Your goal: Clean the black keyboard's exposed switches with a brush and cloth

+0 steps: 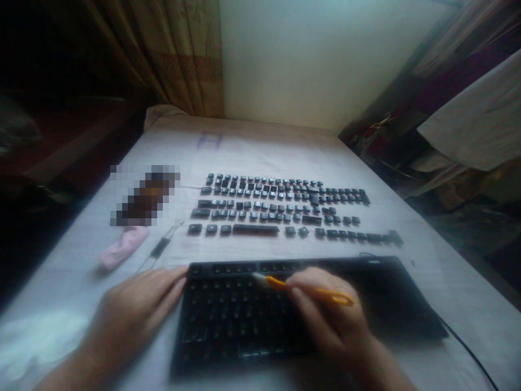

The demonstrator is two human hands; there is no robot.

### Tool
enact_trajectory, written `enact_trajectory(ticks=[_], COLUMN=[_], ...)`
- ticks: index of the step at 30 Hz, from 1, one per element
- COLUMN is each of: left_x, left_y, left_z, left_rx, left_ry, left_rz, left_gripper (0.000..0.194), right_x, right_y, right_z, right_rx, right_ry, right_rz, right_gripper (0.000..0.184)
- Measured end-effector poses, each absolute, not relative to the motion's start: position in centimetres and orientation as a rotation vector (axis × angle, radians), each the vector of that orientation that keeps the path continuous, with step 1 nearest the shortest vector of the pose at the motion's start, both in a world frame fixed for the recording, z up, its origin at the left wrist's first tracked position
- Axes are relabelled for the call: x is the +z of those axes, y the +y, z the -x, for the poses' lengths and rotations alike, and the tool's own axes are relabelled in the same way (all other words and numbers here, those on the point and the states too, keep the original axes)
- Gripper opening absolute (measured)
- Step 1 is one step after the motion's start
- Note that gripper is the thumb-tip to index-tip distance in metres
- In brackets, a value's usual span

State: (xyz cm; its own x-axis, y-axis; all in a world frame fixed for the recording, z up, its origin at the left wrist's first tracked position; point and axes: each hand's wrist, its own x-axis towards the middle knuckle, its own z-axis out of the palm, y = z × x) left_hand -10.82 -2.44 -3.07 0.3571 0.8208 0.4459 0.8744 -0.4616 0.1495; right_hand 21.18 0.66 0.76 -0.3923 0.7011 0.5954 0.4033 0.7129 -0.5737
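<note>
A black keyboard base (402,312) lies on the pale cloth, its keycaps off. My left hand (134,304) is at its upper left corner, fingers together and pressed against the edge. In my right hand (331,304) is a small brush (280,283) with an orange handle and a white tip. The fingers pinch its handle, and the tip is over the gap below the base's top row. Beyond the base, removed keycaps lie in rows, among them the long space bar (255,229). My right hand hides the middle of the base.
To the left lie a pink cloth piece (124,248), a small dark object with thin wires (160,247) and a pixelated item (144,196). A black cable (468,342) runs off the base's right side. A curtain (179,60) and a pale wall (285,65) stand behind.
</note>
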Motion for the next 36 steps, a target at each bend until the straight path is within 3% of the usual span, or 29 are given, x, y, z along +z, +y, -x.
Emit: enact_trajectory(ticks=[17, 36], left_x=[-2.9, -3.1], left_y=[-2.5, -2.5], left_z=[10.8, 11.0], left_rx=[-0.776, -0.717], left_ry=[-1.613, -1.549], left_rz=[2.511, 2.482], left_gripper=[0.026, 0.028], right_x=[0.7, 1.3], right_y=[0.5, 1.0], right_z=[-21.5, -22.0], right_rx=[0.459, 0.317], right_ry=[-1.869, -2.005], right_rz=[0.853, 0.896], right_gripper=[0.032, 0.022])
